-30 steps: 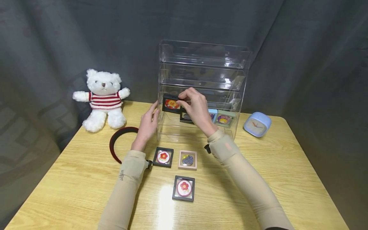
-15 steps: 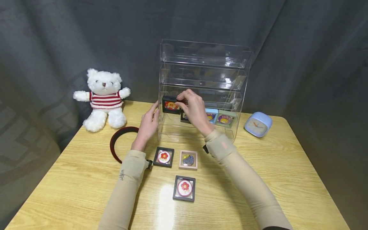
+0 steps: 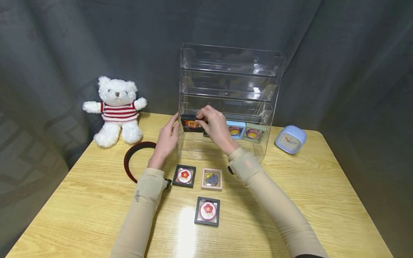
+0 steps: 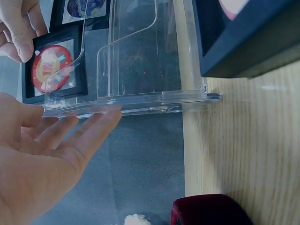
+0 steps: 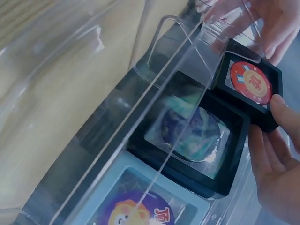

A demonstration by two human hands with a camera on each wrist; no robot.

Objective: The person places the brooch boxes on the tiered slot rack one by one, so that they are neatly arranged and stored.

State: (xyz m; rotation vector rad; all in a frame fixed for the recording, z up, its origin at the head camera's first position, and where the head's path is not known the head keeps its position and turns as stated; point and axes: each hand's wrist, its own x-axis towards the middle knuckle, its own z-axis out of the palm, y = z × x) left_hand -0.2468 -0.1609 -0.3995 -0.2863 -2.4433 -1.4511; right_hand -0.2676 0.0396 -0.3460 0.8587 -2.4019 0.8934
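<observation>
My right hand (image 3: 214, 125) pinches the top right corner of a black square display frame with a red round badge (image 3: 191, 124) between thumb and fingers. That frame sits at the left end of a lower tier of a clear tiered display rack (image 3: 226, 94). Beside it in the same tier stand a black frame with a blue-green badge (image 5: 192, 129), mostly hidden by my hand in the head view, a light blue frame (image 3: 235, 129) and a pale green frame (image 3: 254, 133). With fingers extended, my left hand (image 3: 167, 138) rests on the rack's left side wall.
Two black frames with red-flower badges (image 3: 184, 176) (image 3: 207, 211) and a pink frame (image 3: 212, 179) lie on the wooden table (image 3: 322, 200). A dark red headband (image 3: 130, 157) and white teddy bear (image 3: 117, 104) are left; a blue clock (image 3: 290, 139) stands right.
My right hand has lowered the black frame with the red badge further into the tier, moving slightly left. The light blue frame shows more now. My left hand stays at the rack's side.
</observation>
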